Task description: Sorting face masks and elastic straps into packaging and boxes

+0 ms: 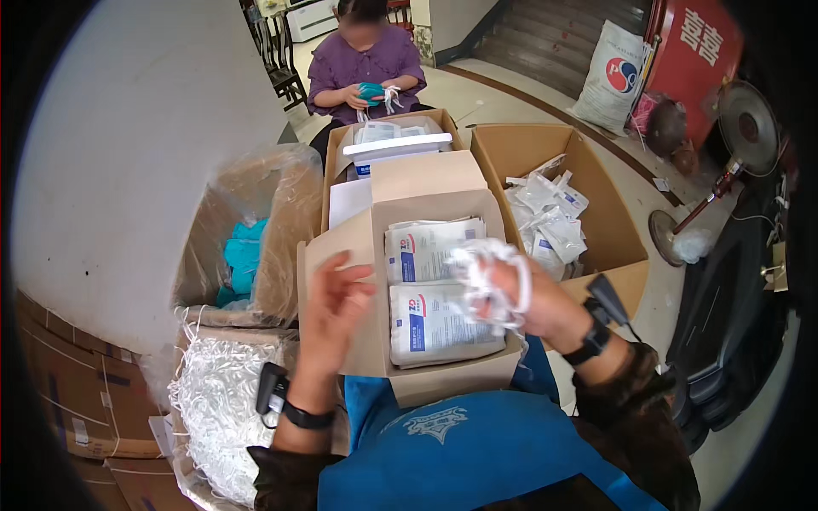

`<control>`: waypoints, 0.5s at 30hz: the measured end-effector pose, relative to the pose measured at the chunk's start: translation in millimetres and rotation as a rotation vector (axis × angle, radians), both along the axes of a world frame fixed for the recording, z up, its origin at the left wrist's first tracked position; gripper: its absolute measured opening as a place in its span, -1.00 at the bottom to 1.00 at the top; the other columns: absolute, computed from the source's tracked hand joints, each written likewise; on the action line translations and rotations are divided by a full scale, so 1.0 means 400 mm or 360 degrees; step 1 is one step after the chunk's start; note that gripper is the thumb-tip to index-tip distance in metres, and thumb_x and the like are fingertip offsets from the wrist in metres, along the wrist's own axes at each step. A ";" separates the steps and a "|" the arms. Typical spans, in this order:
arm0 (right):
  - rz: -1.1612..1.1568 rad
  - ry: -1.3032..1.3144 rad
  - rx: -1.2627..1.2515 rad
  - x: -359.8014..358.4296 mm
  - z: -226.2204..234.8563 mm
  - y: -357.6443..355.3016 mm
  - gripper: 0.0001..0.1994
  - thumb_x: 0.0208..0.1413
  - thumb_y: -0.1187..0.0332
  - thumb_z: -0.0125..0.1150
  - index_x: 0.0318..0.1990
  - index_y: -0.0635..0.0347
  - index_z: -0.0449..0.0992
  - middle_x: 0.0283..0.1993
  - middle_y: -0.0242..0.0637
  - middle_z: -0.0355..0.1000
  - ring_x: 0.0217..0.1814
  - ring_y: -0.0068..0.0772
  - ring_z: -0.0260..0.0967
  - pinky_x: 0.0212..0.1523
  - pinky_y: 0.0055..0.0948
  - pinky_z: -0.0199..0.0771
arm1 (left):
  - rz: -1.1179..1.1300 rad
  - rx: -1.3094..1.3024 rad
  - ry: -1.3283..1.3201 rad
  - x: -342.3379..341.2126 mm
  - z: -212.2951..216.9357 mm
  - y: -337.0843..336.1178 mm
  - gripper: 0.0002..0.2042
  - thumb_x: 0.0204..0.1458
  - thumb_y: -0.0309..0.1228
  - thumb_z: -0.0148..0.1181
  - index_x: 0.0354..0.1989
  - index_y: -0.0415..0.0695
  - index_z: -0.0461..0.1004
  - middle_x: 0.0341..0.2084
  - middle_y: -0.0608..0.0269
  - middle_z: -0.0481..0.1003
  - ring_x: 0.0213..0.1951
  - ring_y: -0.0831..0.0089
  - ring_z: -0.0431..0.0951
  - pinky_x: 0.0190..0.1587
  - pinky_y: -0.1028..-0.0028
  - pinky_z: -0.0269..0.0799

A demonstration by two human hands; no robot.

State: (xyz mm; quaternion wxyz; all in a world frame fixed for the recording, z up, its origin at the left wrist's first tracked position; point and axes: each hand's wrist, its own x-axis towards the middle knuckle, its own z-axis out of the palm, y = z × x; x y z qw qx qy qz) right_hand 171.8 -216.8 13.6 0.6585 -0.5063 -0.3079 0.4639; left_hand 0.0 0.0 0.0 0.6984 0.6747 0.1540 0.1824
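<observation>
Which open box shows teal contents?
The plastic-lined box at left, just beyond the tangled white cords: of the open boxes, it alone shows teal material inside.

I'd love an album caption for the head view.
Over an open carton of white packets, the right hand grips white cords, the left hand open; opposite, a co-worker holds a teal bundle.

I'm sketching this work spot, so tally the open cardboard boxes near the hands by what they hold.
Boxes with white packets: 3
Plastic-lined box with teal pieces: 1
Left-front box with tangled white cord: 1
Total: 5
</observation>
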 end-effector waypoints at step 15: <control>0.0535 -0.0467 -0.0201 -0.134 -0.071 0.093 -0.56 0.31 0.30 0.03 0.26 0.26 0.21 0.07 -0.43 0.30 0.11 -0.61 0.21 0.14 -0.52 0.25 | 0.0185 0.0947 0.0256 -0.024 -0.058 -0.160 -0.33 -0.07 -0.60 0.12 0.31 -0.19 0.10 -0.07 -0.21 0.46 -0.01 -0.09 0.48 -0.02 0.29 0.44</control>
